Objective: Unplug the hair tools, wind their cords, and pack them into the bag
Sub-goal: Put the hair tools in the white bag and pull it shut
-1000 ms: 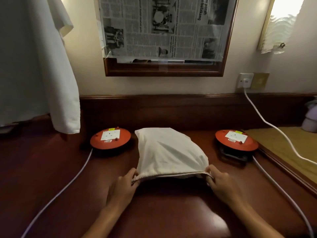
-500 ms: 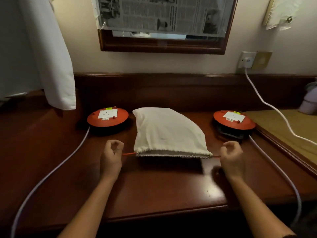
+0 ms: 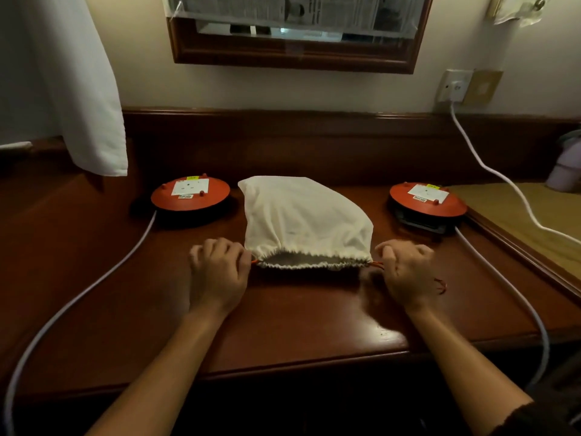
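Observation:
A cream drawstring bag (image 3: pixel 301 218) lies bulging on the dark wooden desk (image 3: pixel 283 316), its gathered mouth facing me. My left hand (image 3: pixel 218 272) grips the orange drawstring (image 3: pixel 254 262) at the mouth's left corner. My right hand (image 3: pixel 405 272) grips the same cord at the right corner, and a loose red end (image 3: pixel 440 285) hangs behind that fist. The bag's contents are hidden, and no hair tool shows.
Two orange extension reels sit either side of the bag, left reel (image 3: pixel 190 193) and right reel (image 3: pixel 427 199), each trailing a white cable (image 3: pixel 78 297) off the desk. Another white cord (image 3: pixel 490 171) runs to the wall socket (image 3: pixel 454 86). A white cloth (image 3: pixel 78 89) hangs at left.
My hands went from the bag's open rim out to the drawstring ends and pulled; the mouth is now gathered narrower. Both fists have come back closer to the bag's corners.

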A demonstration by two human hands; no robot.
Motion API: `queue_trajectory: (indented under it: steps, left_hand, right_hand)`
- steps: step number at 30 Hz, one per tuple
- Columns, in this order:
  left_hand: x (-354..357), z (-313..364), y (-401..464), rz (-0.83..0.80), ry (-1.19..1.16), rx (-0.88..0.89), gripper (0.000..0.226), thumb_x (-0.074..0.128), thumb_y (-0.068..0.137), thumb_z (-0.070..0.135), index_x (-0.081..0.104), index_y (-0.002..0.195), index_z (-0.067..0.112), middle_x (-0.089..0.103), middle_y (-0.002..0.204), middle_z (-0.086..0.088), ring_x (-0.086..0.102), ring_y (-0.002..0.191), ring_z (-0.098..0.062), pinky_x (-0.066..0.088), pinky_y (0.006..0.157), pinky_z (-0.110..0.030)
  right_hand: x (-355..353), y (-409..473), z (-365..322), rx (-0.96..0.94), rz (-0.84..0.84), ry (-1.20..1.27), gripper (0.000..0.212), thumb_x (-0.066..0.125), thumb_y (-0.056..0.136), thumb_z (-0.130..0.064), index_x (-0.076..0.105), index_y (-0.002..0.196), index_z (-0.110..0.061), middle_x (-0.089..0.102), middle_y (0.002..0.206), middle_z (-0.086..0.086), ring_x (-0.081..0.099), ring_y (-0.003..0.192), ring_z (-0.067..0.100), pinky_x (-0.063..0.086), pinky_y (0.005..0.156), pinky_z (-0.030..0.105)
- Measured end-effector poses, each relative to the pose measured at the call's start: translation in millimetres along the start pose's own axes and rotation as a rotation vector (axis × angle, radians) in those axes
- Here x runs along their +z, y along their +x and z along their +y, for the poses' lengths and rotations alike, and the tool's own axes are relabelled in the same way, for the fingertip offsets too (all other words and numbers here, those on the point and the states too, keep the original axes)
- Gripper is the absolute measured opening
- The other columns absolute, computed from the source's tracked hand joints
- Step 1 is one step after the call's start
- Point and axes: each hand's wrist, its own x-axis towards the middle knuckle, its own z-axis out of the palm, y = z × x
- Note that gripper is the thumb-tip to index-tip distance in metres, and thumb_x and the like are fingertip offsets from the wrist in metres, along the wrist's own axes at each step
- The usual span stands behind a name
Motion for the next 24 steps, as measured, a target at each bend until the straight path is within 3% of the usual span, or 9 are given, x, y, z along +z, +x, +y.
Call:
queue_trajectory:
  steps: [2, 4, 6, 10, 14, 18, 20, 22, 24]
  left_hand:
    - [4.6, -1.8, 0.6, -0.123, -0.163, 0.075, 0.047, 0.025, 0.099, 0.054, 0.055, 0.074, 0.029, 0.047, 0.067, 0.014, 0.049, 0.067, -0.014, 0.036, 0.067, -0.036]
    - [7.9, -4.2, 1.5, -0.211, -0.289, 0.117, 0.043, 0.031, 0.099, 0.056, 0.047, 0.068, 0.031, 0.046, 0.059, 0.014, 0.047, 0.057, -0.007, 0.038, 0.057, -0.035]
    - [7.0, -3.8, 0.3, -0.249, -0.361, 0.097, 0.047, 0.037, 0.097, 0.058, 0.048, 0.063, 0.028, 0.049, 0.052, 0.009, 0.049, 0.049, -0.01, 0.038, 0.049, -0.036]
    - [-5.5, -0.2, 0.8, -0.187, -0.426, 0.032, 0.054, 0.046, 0.095, 0.053, 0.038, 0.051, 0.024, 0.037, 0.043, 0.004, 0.041, 0.041, -0.019, 0.03, 0.044, -0.039]
    - [-13.3, 0.0, 2.1, -0.049, -0.369, -0.121, 0.057, 0.054, 0.093, 0.046, 0.03, 0.047, 0.023, 0.028, 0.04, 0.004, 0.033, 0.039, -0.013, 0.026, 0.045, -0.031]
    - [-12.6, -5.2, 0.6, 0.01, -0.283, -0.328, 0.058, 0.055, 0.097, 0.043, 0.033, 0.049, 0.019, 0.033, 0.043, 0.002, 0.041, 0.042, -0.022, 0.024, 0.048, -0.029]
    - [-11.0, -6.0, -0.4, 0.014, -0.226, -0.35, 0.057, 0.054, 0.097, 0.044, 0.036, 0.05, 0.017, 0.037, 0.044, 0.001, 0.043, 0.043, -0.022, 0.026, 0.048, -0.029]
    - [-10.9, -3.0, -0.9, 0.0, -0.141, -0.307, 0.051, 0.054, 0.097, 0.041, 0.042, 0.053, 0.017, 0.043, 0.049, 0.002, 0.048, 0.048, -0.022, 0.033, 0.056, -0.031]
    - [-9.0, -0.1, -0.6, 0.018, -0.027, -0.252, 0.038, 0.052, 0.098, 0.036, 0.055, 0.064, 0.019, 0.056, 0.068, -0.002, 0.057, 0.069, -0.025, 0.038, 0.077, -0.04]
  right_hand:
    - [0.3, 0.6, -3.6, -0.081, -0.122, 0.062, 0.041, 0.03, 0.098, -0.038, 0.049, 0.064, -0.026, 0.049, 0.061, -0.01, 0.044, 0.056, 0.01, 0.033, 0.065, 0.032]
    - [1.9, 1.4, -3.5, -0.065, -0.19, 0.115, 0.041, 0.034, 0.098, -0.043, 0.04, 0.059, -0.031, 0.045, 0.053, -0.01, 0.044, 0.048, 0.008, 0.028, 0.052, 0.028]
    - [2.5, 0.5, -0.1, -0.024, -0.218, 0.154, 0.042, 0.035, 0.097, -0.047, 0.042, 0.06, -0.03, 0.048, 0.052, -0.006, 0.049, 0.05, 0.014, 0.028, 0.047, 0.026]
    - [2.5, 0.7, 1.9, 0.027, -0.172, 0.162, 0.051, 0.037, 0.096, -0.049, 0.04, 0.052, -0.023, 0.042, 0.047, -0.004, 0.04, 0.043, 0.012, 0.026, 0.046, 0.034]
    - [-2.8, 0.8, 2.0, 0.176, -0.001, 0.086, 0.054, 0.049, 0.099, -0.029, 0.036, 0.048, -0.021, 0.035, 0.043, -0.006, 0.036, 0.04, 0.013, 0.02, 0.044, 0.027]
    - [-4.8, 0.9, 7.6, 0.365, 0.099, 0.073, 0.05, 0.05, 0.098, -0.025, 0.046, 0.05, -0.013, 0.044, 0.045, 0.002, 0.043, 0.043, 0.024, 0.03, 0.046, 0.032]
    - [-2.7, -0.2, 9.2, 0.394, 0.101, 0.039, 0.048, 0.049, 0.097, -0.028, 0.048, 0.051, -0.013, 0.046, 0.047, 0.003, 0.046, 0.045, 0.026, 0.032, 0.047, 0.032]
    - [-1.8, -0.8, 9.8, 0.36, 0.059, -0.003, 0.045, 0.045, 0.098, -0.032, 0.053, 0.057, -0.014, 0.051, 0.055, 0.003, 0.05, 0.054, 0.026, 0.038, 0.052, 0.034]
    - [-0.8, 0.1, 10.1, 0.292, 0.055, -0.125, 0.035, 0.043, 0.099, -0.032, 0.063, 0.076, -0.013, 0.058, 0.08, 0.006, 0.055, 0.079, 0.027, 0.042, 0.072, 0.041]
